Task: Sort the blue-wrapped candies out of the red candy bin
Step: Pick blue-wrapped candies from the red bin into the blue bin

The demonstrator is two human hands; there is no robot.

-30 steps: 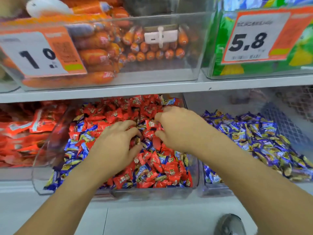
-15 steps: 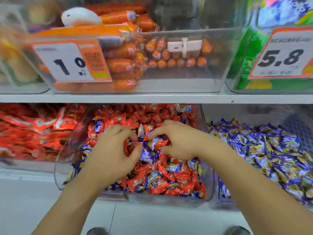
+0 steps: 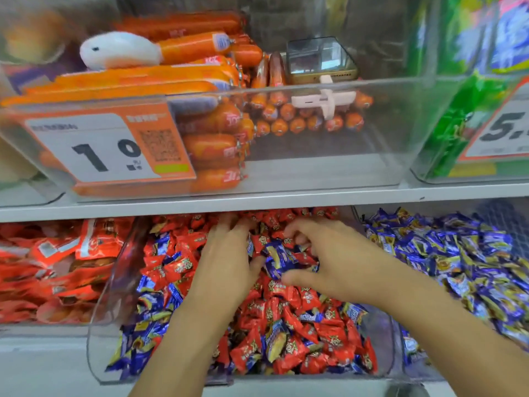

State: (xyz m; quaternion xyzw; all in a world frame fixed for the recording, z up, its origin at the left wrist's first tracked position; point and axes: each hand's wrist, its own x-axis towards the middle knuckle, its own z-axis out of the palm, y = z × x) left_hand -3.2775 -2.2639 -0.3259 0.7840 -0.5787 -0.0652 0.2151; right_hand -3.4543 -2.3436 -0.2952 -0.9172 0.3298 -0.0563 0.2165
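Observation:
A clear plastic bin [image 3: 114,285] on the lower shelf holds a heap of red-wrapped candies [image 3: 294,310] with several blue-wrapped candies [image 3: 148,305] mixed in, mostly along its left and front. My left hand [image 3: 226,262] lies palm down on the heap, fingers spread and pushed in among the wrappers. My right hand [image 3: 323,262] curls over the middle of the bin, thumb and fingers closed around a blue-wrapped candy [image 3: 276,257] lifted between both hands.
The bin to the right [image 3: 446,253] is full of blue-wrapped candies. Orange packets [image 3: 51,267] fill the bin on the left. The shelf edge [image 3: 257,200] hangs low over the back of the red bin, with sausage bins and price tags above.
The view has tilted up and moved closer. My right hand has pulled one blue-wrapped candy up out of the red heap; my left hand slid farther back into the bin.

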